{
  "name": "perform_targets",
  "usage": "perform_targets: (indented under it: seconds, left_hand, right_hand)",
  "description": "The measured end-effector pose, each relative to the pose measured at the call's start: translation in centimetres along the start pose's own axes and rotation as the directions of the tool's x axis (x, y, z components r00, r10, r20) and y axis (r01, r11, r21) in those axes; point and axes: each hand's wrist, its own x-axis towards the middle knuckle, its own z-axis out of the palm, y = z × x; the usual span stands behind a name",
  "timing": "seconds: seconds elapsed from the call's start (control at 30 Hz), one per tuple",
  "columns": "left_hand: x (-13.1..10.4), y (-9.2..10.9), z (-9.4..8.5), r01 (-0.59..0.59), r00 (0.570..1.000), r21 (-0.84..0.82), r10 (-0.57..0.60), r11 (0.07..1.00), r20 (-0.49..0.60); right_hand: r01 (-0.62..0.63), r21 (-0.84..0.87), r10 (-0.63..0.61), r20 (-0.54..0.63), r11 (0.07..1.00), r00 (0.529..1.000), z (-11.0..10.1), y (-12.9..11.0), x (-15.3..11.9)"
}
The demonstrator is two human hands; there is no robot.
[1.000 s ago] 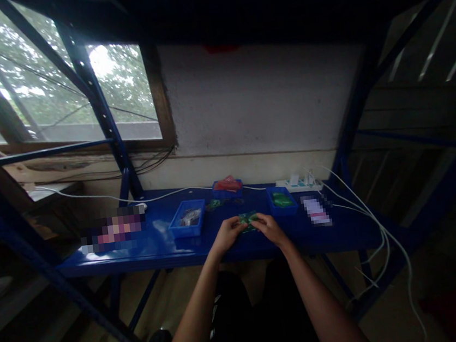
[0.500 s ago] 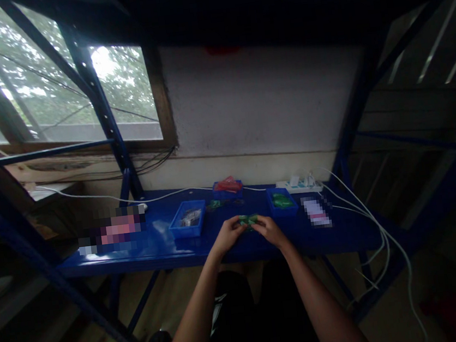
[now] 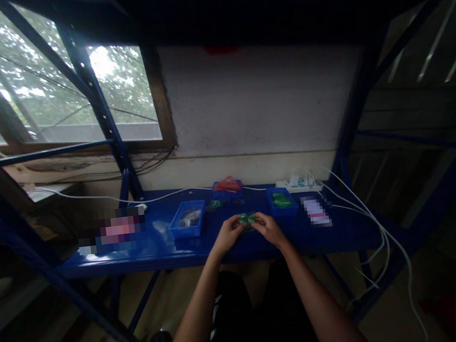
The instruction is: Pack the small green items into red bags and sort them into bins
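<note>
Dim interior, daylight from brown-framed rectangular glass window [image 3: 129,94], partly blown out. Glare on glossy blue tabletop [image 3: 156,231]. Edges stretched, right side near-black.

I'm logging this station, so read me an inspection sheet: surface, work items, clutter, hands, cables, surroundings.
Surface: blue table, shiny at left.
Work items: green piece, held; left bin, silvery pieces; right bin, green ones; back bin, red ones.
Clutter: loose bits between the bins; pixelated left item and right item, unidentifiable.
Hands: left hand and right hand both pinch the green piece.
Cables: white cables near the power strip trail down at right; white cord along the back.
Surroundings: window at left, pale wall behind.
</note>
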Motion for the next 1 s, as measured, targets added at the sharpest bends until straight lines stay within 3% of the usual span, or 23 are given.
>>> perform_targets:
  seconds: [0.27, 0.43, 0.53, 0.87, 1.0]
  left_hand:
    - [0.14, 0.04, 0.06, -0.001, 1.000, 0.016, 0.001, 1.000, -0.001]
    - [0.20, -0.24, 0.13, 0.017, 1.000, 0.124, -0.016, 0.992, -0.014]
    - [0.22, -0.24, 0.16, 0.013, 0.999, 0.142, -0.009, 0.990, -0.033]
    - [0.35, -0.09, -0.03, 0.018, 0.993, 0.020, -0.016, 1.000, -0.114]
    - [0.56, -0.09, -0.01, 0.033, 0.974, 0.011, -0.029, 0.999, -0.226]
  right_hand:
    - [0.045, -0.117, -0.055, -0.077, 0.992, 0.996, -0.08, 0.15, 0.16]
    - [0.076, -0.200, -0.114, -0.185, 0.977, 0.976, -0.19, 0.63, 0.40]
    - [0.059, -0.218, -0.102, -0.194, 0.974, 0.976, -0.21, 0.83, 0.44]
    - [-0.034, -0.036, 0.030, -0.090, 0.999, 0.995, -0.15, 0.22, 0.18]
    - [-0.044, 0.036, 0.048, -0.093, 0.998, 0.995, -0.22, 0.04, 0.05]
